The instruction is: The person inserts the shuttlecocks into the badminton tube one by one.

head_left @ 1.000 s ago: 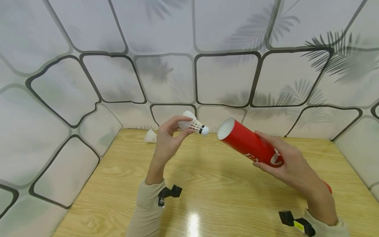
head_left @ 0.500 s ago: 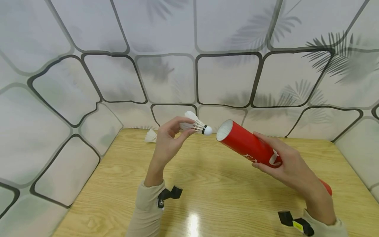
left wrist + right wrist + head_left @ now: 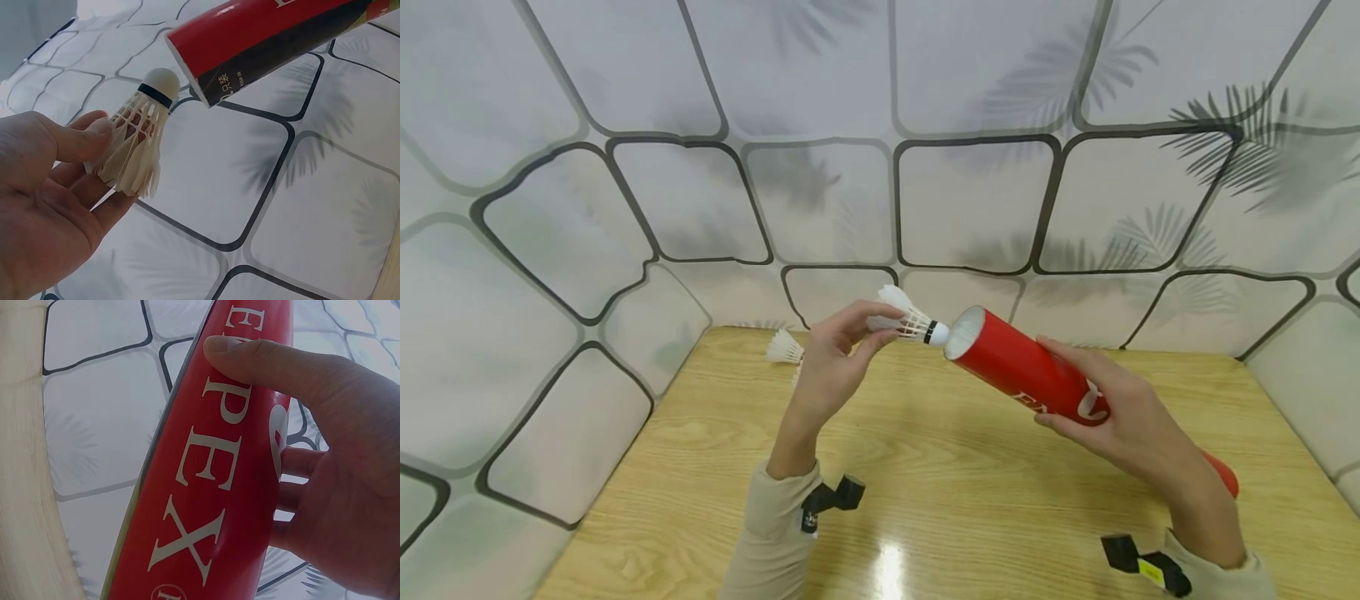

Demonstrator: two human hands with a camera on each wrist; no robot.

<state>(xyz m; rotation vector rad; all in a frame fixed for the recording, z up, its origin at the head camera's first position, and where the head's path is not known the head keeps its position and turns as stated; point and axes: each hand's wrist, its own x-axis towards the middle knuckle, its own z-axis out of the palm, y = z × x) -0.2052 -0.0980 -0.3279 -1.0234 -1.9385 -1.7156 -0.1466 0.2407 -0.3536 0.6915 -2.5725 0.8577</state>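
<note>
The left hand [image 3: 831,367] pinched a white feathered shuttlecock with a black band [image 3: 913,321] between thumb and fingers, while the right hand [image 3: 1131,408] gripped the near right end of a red cylindrical tube with white lettering [image 3: 1015,367]. The hands were well apart, and both held things above the pale wood-grain table [image 3: 925,467]. The shuttlecock was held by its feathers, probably to keep the rounded white cork [image 3: 939,334] uncovered, and that cork pointed right, just beside the tube's silvery open mouth [image 3: 965,333]. From the head view the two looked almost touching, but the left wrist view showed a small gap with nothing in it. The tube was tilted, its mouth to the far left and raised, seemingly so that the opening faced the cork; the low grip kept the rim free of fingers. A second white feathered shuttlecock [image 3: 784,347] lay on the far left of the table, partly hidden behind the left hand. To the right, the right forearm covered most of a rounded red object [image 3: 1223,475], so what it was could not be told. A pale wall covering with dark rounded outlines [image 3: 970,204] rose beyond the far edge.
</note>
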